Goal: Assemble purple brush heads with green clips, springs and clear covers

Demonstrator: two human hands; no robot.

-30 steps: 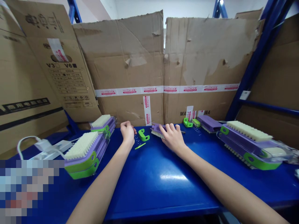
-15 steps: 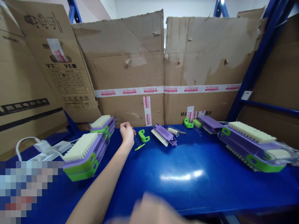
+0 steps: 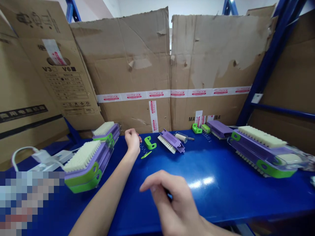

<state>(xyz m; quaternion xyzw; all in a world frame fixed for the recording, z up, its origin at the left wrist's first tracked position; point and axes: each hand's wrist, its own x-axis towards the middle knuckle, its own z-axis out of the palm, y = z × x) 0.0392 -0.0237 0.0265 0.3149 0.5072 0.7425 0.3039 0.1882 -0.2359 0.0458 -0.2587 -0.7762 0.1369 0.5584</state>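
At the back of the table, my left hand (image 3: pixel 132 141) is closed in a loose fist; whatever its fingers hold, if anything, is hidden. Just right of it lie small springs (image 3: pixel 142 149), a green U-shaped end piece (image 3: pixel 150 143) and a thin green strip (image 3: pixel 146 155). A purple brush body with white bristles (image 3: pixel 171 141) rests on its side beyond these parts. My right hand (image 3: pixel 172 196) hovers over the front of the table, loosely bent with a gap between thumb and fingers and no object visible in it.
Assembled purple-and-green brushes stand at left (image 3: pixel 83 162) and right (image 3: pixel 263 150). Behind are a clear roller piece (image 3: pixel 182 137), another green end piece (image 3: pixel 197 128) and a purple body (image 3: pixel 220 128). A power strip (image 3: pixel 52 160) sits left. Cardboard (image 3: pixel 133 75) walls the back of the blue table (image 3: pixel 221 196).
My right hand has risen from the bottom edge into fuller view, over the table's front. My left hand has stayed beside the springs. The view has shifted slightly.
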